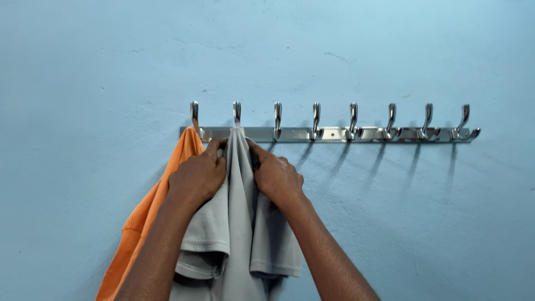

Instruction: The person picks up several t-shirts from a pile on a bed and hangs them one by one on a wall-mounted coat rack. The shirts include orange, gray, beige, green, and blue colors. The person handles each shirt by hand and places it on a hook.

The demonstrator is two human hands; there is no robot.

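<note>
Blue wall point(111, 67), hook rail point(334, 134); left hand point(198, 175), right hand point(276, 178) both gripping grey shirt point(239, 223).

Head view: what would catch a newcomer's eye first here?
Both hands, the left hand and right hand, grip a grey shirt hanging from the second hook of a chrome hook rail on a light blue wall. An orange garment hangs from the first hook, at the left.

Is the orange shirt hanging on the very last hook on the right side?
No, the orange shirt hangs from the first hook at the left end of the hook rail, beside the grey shirt.
</note>
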